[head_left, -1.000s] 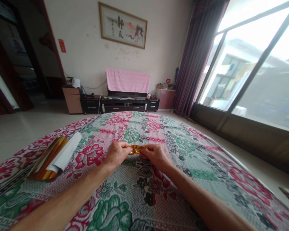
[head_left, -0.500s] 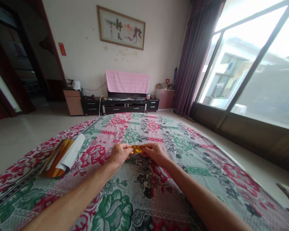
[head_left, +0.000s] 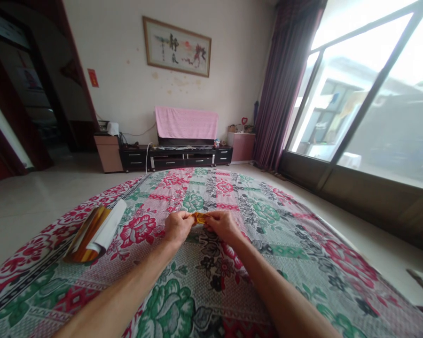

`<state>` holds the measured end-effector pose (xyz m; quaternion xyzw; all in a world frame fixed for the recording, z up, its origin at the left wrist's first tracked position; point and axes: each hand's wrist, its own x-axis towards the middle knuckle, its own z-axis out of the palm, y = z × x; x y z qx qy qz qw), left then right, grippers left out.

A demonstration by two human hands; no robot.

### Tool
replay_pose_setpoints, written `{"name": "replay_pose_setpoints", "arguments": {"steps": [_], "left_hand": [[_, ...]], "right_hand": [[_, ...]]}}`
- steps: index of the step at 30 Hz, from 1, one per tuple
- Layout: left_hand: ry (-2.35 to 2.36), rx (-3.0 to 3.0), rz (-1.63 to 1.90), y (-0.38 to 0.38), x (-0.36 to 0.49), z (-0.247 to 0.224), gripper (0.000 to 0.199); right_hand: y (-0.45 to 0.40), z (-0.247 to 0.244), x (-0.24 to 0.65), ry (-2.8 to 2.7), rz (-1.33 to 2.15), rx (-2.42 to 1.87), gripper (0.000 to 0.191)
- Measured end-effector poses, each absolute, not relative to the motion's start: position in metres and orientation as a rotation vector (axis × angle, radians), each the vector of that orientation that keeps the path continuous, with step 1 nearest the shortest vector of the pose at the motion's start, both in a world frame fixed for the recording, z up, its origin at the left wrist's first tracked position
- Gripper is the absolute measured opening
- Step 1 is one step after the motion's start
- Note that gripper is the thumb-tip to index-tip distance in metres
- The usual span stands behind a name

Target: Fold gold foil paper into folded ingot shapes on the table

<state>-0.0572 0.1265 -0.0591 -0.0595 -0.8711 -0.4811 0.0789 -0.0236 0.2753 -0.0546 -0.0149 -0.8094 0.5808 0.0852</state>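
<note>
A small crumpled piece of shiny gold foil paper (head_left: 199, 218) is stretched between my two hands, above the flowered cloth. My left hand (head_left: 178, 227) pinches its left end with thumb and fingers. Its right end is gripped the same way by my right hand (head_left: 223, 225). The fingers cover both ends of the foil, so only its middle shows. To the left of my hands, a loose curled stack of gold sheets (head_left: 89, 234) lies on the cloth, with a white sheet (head_left: 109, 225) rolled over its right side.
A patterned cloth (head_left: 193, 202) in red, green and grey spreads over the rounded table. Beyond it, a low black cabinet (head_left: 181, 157) stands by the wall with a pink towel (head_left: 186, 123) draped above. A large window (head_left: 359, 94) is on the right.
Both hands still hold the gold foil, which looks slightly more bunched and less bright. My left hand is turned a little. The view has tilted slightly upward.
</note>
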Motion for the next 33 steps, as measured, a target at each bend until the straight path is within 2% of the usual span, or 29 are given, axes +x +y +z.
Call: {"name": "replay_pose_setpoints", "arguments": {"steps": [9, 17, 27, 33], "left_hand": [[-2.577, -0.204, -1.431, 0.126, -0.055, -0.053, 0.023], [-2.55, -0.23, -1.397, 0.13, -0.05, -0.05, 0.022], [-2.55, -0.182, -1.512, 0.129, -0.055, -0.057, 0.027], [-2.539, -0.213, -1.493, 0.131, -0.052, -0.055, 0.024]], "right_hand": [[0.277, -0.048, -0.027, -2.441, 1.675, -0.037, 0.024], [0.279, -0.048, -0.031, -2.445, 1.436, -0.089, 0.026], [0.28, -0.039, -0.027, -2.489, 1.46, -0.085, 0.026], [0.279, -0.029, -0.021, -2.512, 1.536, -0.138, 0.024]]}}
